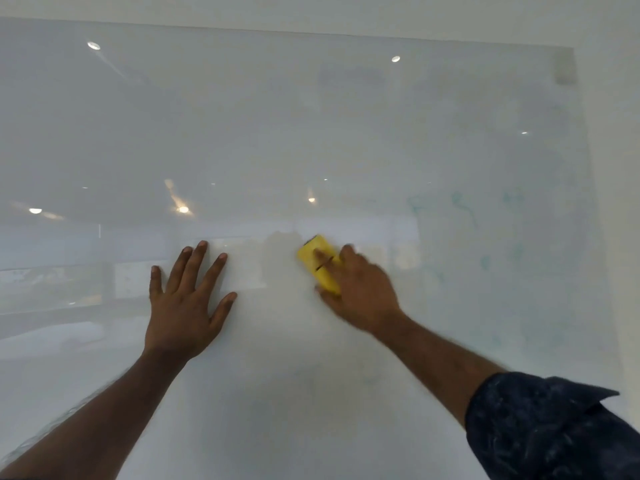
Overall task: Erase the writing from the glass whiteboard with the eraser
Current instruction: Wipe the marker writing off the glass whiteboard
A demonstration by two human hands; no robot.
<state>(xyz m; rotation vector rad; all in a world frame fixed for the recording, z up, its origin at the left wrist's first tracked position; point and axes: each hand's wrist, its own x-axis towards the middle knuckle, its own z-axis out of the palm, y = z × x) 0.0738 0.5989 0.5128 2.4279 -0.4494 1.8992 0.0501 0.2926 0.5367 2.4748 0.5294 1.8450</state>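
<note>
The glass whiteboard (pixel 311 126) fills nearly the whole view and reflects ceiling lights. Faint green writing (pixel 464 209) shows on its right part, smeared and pale. My right hand (pixel 360 289) presses a yellow eraser (pixel 317 258) flat against the glass near the middle; the hand is blurred. My left hand (pixel 183 303) lies flat on the board to the left of the eraser, fingers spread, holding nothing.
The board's top edge (pixel 311 32) and right edge (pixel 585 150) meet a white wall. A small grey mount (pixel 565 69) sits in the board's upper right corner. A dark patterned sleeve (pixel 554 427) covers my right upper arm at the lower right.
</note>
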